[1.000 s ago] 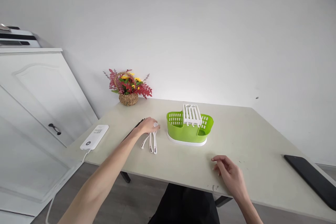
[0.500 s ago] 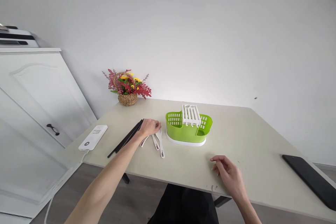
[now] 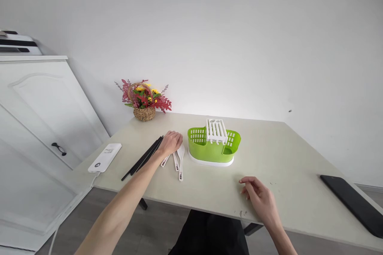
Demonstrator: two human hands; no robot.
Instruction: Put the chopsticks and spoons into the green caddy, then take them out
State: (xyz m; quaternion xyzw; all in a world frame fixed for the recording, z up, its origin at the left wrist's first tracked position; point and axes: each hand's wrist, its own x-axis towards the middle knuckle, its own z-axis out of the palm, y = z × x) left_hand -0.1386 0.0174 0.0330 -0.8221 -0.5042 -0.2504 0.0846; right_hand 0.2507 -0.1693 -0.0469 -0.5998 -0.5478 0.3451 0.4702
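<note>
My left hand point(image 3: 172, 142) reaches over the heads of several white spoons, its fingers curled down and closed. At its fingertips is the rightmost spoon point(image 3: 181, 163), whose bowl shows beside the hand. A second spoon handle point(image 3: 175, 162) and a third handle point(image 3: 164, 161) poke out from under the hand. Black chopsticks point(image 3: 142, 159) lie in a bundle to the left of the wrist. My right hand point(image 3: 259, 197) rests near the table's front edge, fingers loosely bent and apart, holding nothing. A green cutlery basket point(image 3: 209, 152) with a white slotted rack point(image 3: 216, 130) stands between the hands.
On the table point(image 3: 263, 151) a flower basket point(image 3: 144, 114) stands at the back left. A white power bank point(image 3: 105, 157) with a cable lies at the left edge. A black phone-like slab point(image 3: 351, 203) lies at the right. A white cabinet point(image 3: 44, 127) stands beside the table.
The rightmost spoon was shifted right, away from the others, and its handle has since swung back slightly left. My left hand has stayed over the spoons; my right hand has not moved.
</note>
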